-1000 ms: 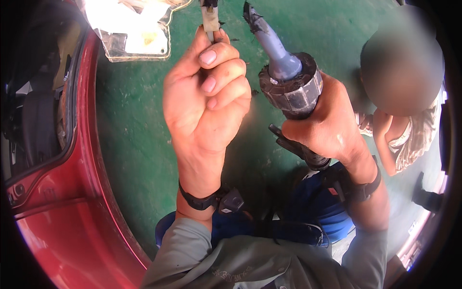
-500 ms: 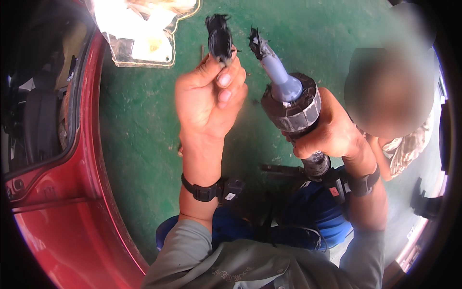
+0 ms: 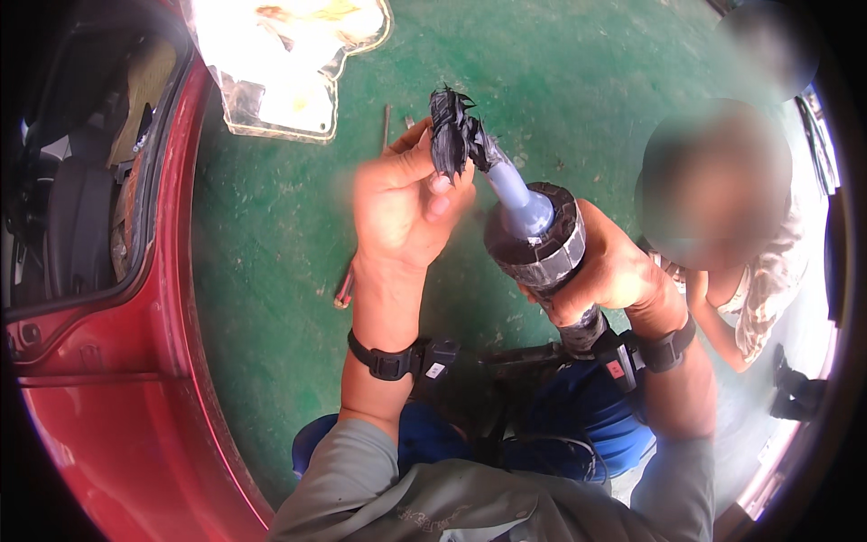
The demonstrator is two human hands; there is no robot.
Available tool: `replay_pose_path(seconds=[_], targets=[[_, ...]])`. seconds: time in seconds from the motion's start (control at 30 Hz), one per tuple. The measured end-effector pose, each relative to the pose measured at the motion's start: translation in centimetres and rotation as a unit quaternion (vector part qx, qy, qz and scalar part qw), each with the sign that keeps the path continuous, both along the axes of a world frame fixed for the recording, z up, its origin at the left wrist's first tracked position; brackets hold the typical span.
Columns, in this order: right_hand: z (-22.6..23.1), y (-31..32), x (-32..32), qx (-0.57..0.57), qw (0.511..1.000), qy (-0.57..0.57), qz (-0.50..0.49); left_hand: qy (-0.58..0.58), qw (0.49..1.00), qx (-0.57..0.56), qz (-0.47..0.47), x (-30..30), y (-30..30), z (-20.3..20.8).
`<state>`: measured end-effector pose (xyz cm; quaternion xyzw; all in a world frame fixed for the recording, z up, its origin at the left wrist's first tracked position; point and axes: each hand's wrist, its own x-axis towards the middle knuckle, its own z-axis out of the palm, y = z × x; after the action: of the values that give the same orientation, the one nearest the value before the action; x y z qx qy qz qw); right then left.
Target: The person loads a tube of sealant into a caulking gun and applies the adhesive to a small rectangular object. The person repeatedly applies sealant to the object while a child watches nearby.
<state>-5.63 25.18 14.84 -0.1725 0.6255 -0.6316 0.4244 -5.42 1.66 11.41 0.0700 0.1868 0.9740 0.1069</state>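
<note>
My right hand (image 3: 614,275) is wrapped round a sealant gun (image 3: 546,257) with a dark ribbed collar. Its blue-grey nozzle (image 3: 513,191) points up and to the left, with ragged black sealant stuck on the tip. Between the thumb and fingers of my left hand (image 3: 402,203) is a torn-looking wad of black sealant (image 3: 449,135). The wad meets the nozzle tip, and I cannot tell whether the two are joined. My right palm and wrist hide part of the gun's body, which runs down toward my lap.
Along the left stands a red car (image 3: 117,397) with its window opening. A glaring, clear-edged sheet (image 3: 280,99) is at the upper left. On the green floor (image 3: 271,217) a thin red-ended tool (image 3: 344,287) lies partly behind my left forearm. Another person (image 3: 759,307) is close on the right.
My left hand has moved right and slightly down, bringing the black wad from apart to against the nozzle tip. The gun has shifted a little down and left.
</note>
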Motion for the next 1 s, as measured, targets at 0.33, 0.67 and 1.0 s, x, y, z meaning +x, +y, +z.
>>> replay_pose_path(seconds=[0.33,0.67,1.0], targets=[[-0.6,-0.3,0.5,0.024,0.997,0.063,-0.031,0.04,0.983,-0.109,0.143,0.1,-1.0,-1.4],[-2.1,-1.3,2.9,0.209,0.91,0.299,-0.199,0.134,0.852,-0.363,0.354,1.6,-0.8,0.2],[-2.7,-1.2,3.1,0.323,0.79,0.475,-0.215,0.126,0.807,-0.391,0.425,1.6,0.8,1.5]])
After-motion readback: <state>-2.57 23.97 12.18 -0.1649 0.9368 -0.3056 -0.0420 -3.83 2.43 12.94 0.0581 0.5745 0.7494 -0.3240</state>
